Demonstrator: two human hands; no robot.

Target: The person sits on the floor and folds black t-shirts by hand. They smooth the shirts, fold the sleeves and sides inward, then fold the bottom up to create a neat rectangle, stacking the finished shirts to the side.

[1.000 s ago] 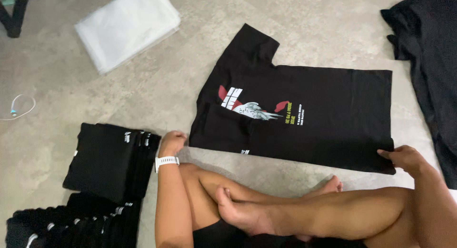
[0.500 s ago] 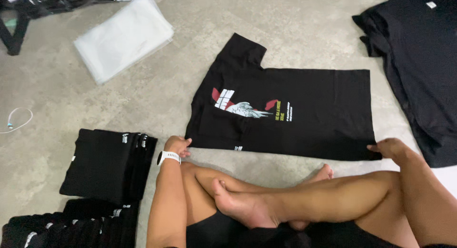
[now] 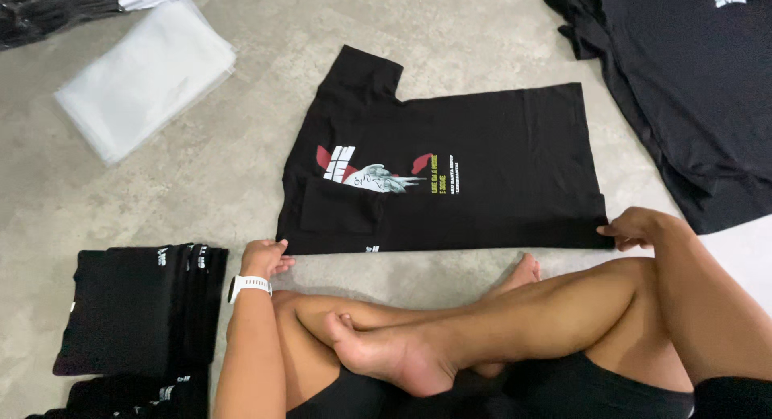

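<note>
Bare concrete floor under us, the black t-shirt lay flat, half-folded. Our left hand and right hand each pinched 1 near-edge corner (2 stacks beside us). Next we'd reckon: lift evenly, fold across.

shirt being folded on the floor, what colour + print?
Black shirt with a red, white and yellow print; head view, both hands pinching its near edge.

The floor is bare grey concrete — mottled, faintly scuffed, evenly lit with soft shadows. A stack of clear plastic bags lies on it at upper left, folded black garments at lower left — more black cloth spread at upper right.
</note>
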